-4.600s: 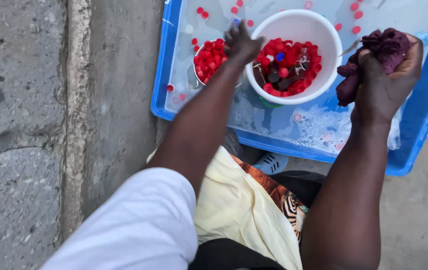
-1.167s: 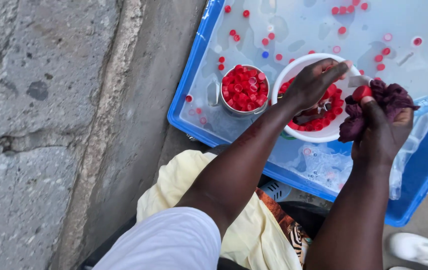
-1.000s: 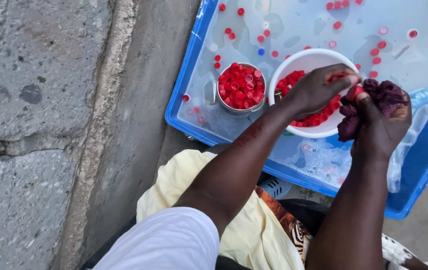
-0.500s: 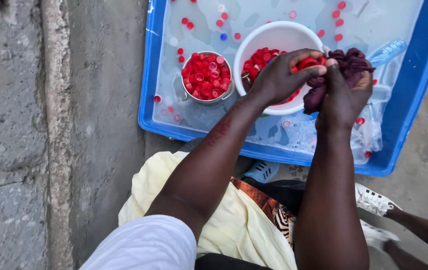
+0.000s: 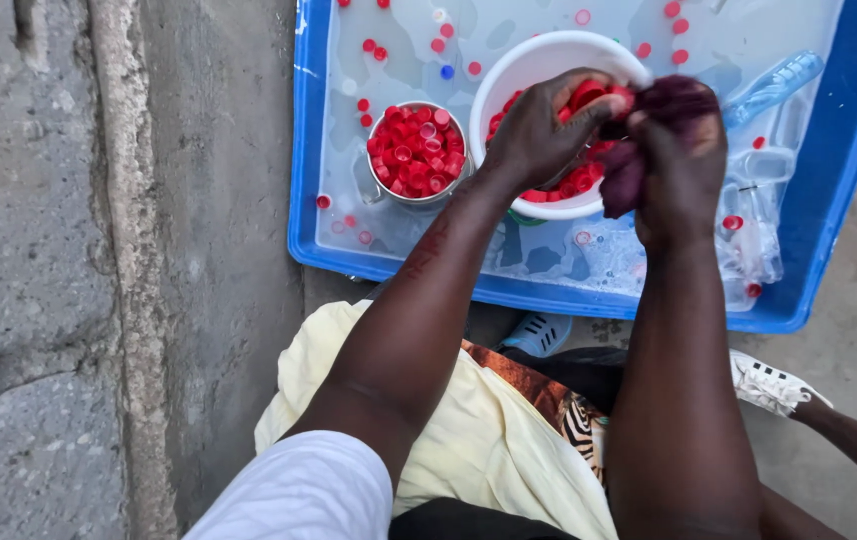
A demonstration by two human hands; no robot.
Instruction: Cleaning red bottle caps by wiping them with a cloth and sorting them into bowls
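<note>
A red bottle cap (image 5: 589, 97) is pinched in the fingers of the left hand (image 5: 539, 130) over the white bowl (image 5: 534, 70) of red caps. A dark purple cloth (image 5: 639, 150) is clutched in the curled fingers of the right hand (image 5: 684, 165), touching the cap. The bowl sits in a blue tub (image 5: 849, 150) of water, just beside a metal cup (image 5: 416, 150) full of caps.

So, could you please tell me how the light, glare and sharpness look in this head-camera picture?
Head view: soft, even daylight with no hard shadows; pale glare patches on the water in the blue tub; the red caps in the metal cup are crisp; the right hand and the dark cloth it grips look slightly smeared; the left hand over the white bowl is fairly sharp.
</note>
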